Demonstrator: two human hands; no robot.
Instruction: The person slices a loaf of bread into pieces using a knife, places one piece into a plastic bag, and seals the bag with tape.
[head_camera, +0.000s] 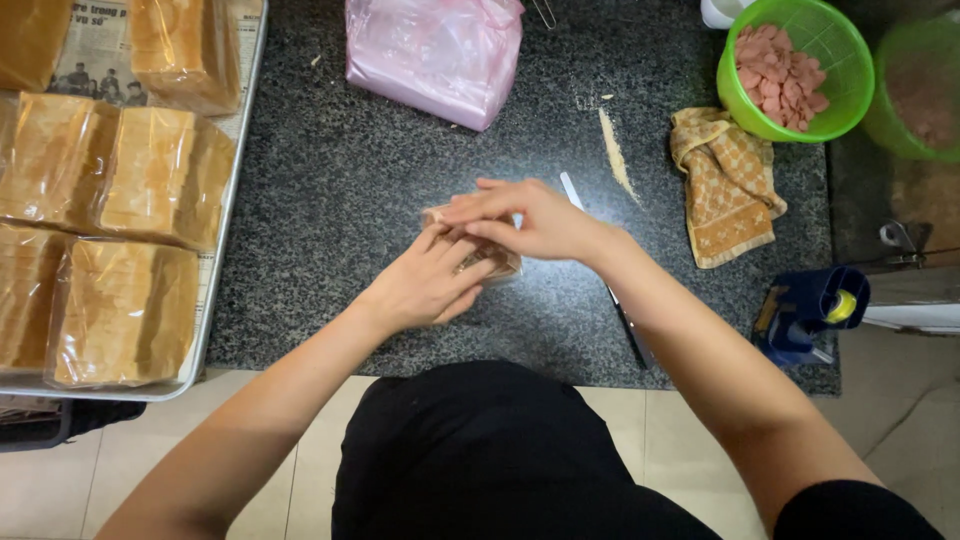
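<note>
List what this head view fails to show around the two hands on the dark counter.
- Small clear-wrapped brown item: mostly covered by left hand and right hand; its kind is unclear.
- Long knife: middle hidden under the right forearm.
- Second green plastic bowl: blurred and cut by the right edge; contents unclear.
- Wrapped bread loaves on the metal tray: cut by the left edge.

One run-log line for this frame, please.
left hand: on wrapped sandwich | right hand: on top of it | knife: on counter | bagged loaves: tray, left

tray of bagged loaves (150, 190) far left; bag (435, 55) behind; cloth (725, 180) right, bowl (795, 70) behind it; probably a knife (625, 320) under the forearm.
</note>
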